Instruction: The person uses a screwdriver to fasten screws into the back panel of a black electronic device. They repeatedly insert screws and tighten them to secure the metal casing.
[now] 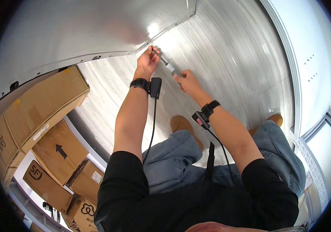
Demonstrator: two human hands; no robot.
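Note:
A screwdriver (170,67) with a white and grey handle and a thin dark shaft points up and left, toward the lower edge of a grey metal panel (92,31). My right hand (188,82) is wrapped round the handle's end. At the other end, my left hand (147,62) has its fingers pinched about the shaft near the tip, close to the panel's edge. Whether a screw sits at the tip is too small to make out. Both wrists carry black strapped devices with cables.
Cardboard boxes (42,112) are stacked on the left, partly on a shelf below the panel. Pale wood-patterned floor (227,58) lies under my hands. A white panel (316,58) with small holes rises on the right. My shoes and jeans are below my arms.

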